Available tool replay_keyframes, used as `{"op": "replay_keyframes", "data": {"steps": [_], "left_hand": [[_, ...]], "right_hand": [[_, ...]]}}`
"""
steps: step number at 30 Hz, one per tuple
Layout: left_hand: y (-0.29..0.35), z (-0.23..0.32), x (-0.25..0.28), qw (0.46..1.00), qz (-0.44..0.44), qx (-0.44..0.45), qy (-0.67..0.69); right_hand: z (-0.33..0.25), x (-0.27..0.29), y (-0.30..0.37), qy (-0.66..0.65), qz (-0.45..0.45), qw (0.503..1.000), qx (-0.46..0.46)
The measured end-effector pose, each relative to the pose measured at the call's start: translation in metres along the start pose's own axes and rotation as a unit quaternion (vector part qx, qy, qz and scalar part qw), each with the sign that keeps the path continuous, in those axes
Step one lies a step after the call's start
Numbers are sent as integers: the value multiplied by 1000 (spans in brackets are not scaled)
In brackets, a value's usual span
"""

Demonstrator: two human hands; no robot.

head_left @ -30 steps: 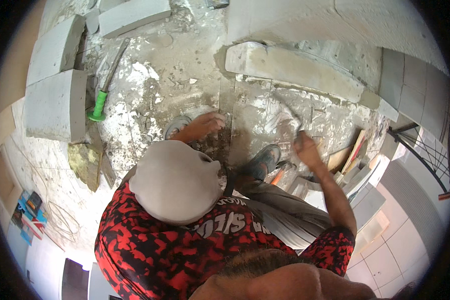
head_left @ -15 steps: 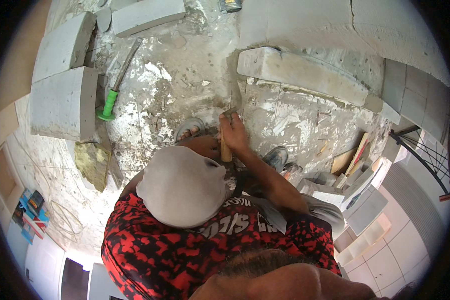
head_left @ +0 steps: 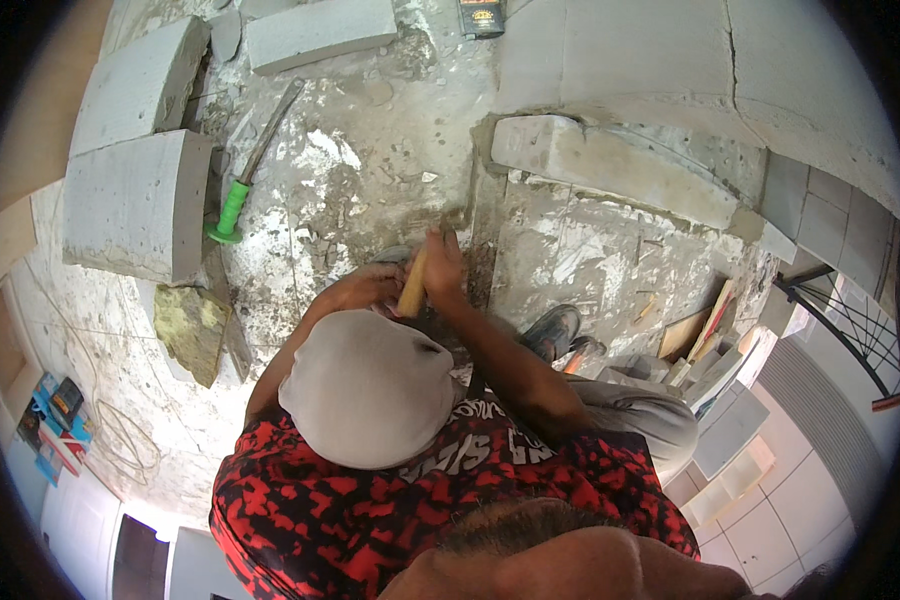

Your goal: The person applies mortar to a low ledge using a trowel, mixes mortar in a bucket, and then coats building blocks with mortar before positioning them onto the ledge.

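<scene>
My right hand is closed round a wooden-handled tool, held slanting over the floor with its bare handle end toward me. The tool's head is hidden by the hand, so I cannot tell its kind. Just left of the handle, my left hand has its fingers curled together; what they hold, if anything, cannot be made out. Below both hands, a pale grey cap covers part of the view. The hands are over a damp, dirty strip of floor beside a low block ledge.
Left stand large grey blocks, with a green-handled chisel lying beside them and a yellowish stone slab nearer me. A sandalled foot is right of my arm. Block offcuts and wood strips lie at right.
My left hand and forearm have come out from beside the cap toward the handle. The right hand has shifted slightly left, and the handle now slants more. The whole view has turned a little.
</scene>
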State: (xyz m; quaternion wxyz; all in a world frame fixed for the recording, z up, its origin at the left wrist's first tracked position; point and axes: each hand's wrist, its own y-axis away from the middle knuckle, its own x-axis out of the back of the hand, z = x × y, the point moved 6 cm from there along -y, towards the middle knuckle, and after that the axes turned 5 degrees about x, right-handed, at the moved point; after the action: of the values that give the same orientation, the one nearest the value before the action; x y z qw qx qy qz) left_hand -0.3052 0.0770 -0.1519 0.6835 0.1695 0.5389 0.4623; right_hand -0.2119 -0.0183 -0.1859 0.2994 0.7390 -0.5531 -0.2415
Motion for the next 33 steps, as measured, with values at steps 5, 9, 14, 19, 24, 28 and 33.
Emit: {"op": "replay_keyframes", "data": {"steps": [5,9,14,19,24,28,33], "left_hand": [[-7,-9,4,988,54,-83,114],[-19,-18,12,981,81,-70,163],[-18,-14,13,985,76,-64,142],[-16,-8,14,986,77,-64,136],[-14,-8,15,986,71,-55,143],[-18,-12,13,986,75,-72,129],[-15,-6,15,986,72,-53,143]], "right_hand": [[-28,-40,-17,182,-137,965,131],[-49,-39,-33,57,-71,993,73],[-110,-51,-102,93,1,990,102],[-69,-55,-125,212,-78,961,157],[-99,-47,-93,-23,36,999,19],[-85,-48,-69,115,-118,986,33],[-84,-36,-94,180,-53,979,73]]}}
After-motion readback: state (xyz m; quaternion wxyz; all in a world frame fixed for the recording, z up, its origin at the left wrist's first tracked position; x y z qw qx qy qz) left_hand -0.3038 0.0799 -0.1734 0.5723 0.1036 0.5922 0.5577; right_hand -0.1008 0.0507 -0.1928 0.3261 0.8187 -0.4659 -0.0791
